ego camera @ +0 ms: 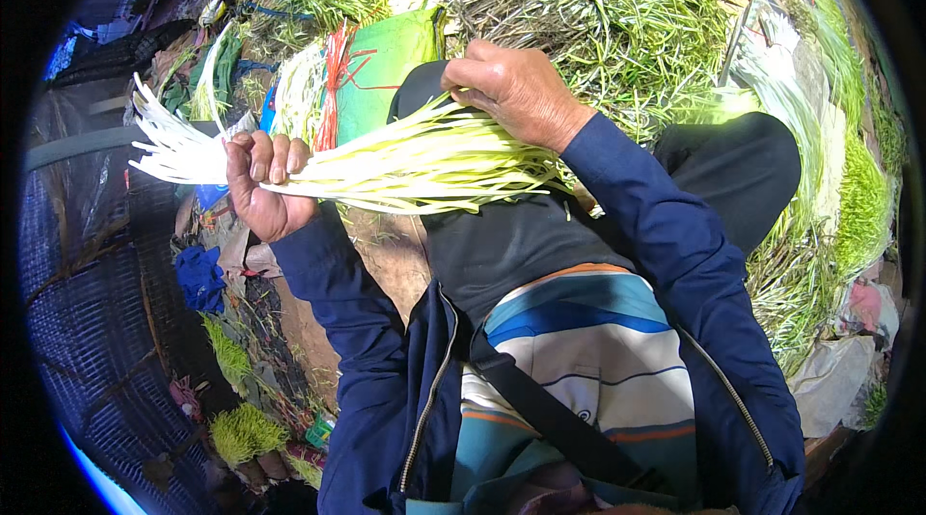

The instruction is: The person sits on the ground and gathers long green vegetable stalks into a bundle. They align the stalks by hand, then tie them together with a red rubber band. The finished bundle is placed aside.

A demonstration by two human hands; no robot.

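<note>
My left hand [268, 186] is closed around a bunch of chives [405, 164], near its white stem ends. The stems fan out to the left of the fist, and the loose yellow-green leaves spread right over my lap. Bent over the upper edge of the leaves, my right hand [517, 92] has its thumb and fingertips pinched together on thin leaf blades. How many blades it grips is hidden by the fingers. Just beyond the bunch lies a green cushion-like pack [391, 66], with a bundle of red plastic ties [336, 81] on its left side.
A large heap of loose green and withered leaves [593, 16] lies ahead. Rows of white-stemmed chives [788, 88] line the right side. At left are a dark mesh sheet [94, 283], a blue cloth [200, 278] and small chive bunches [246, 434]. My bent knee [731, 175] rises at right.
</note>
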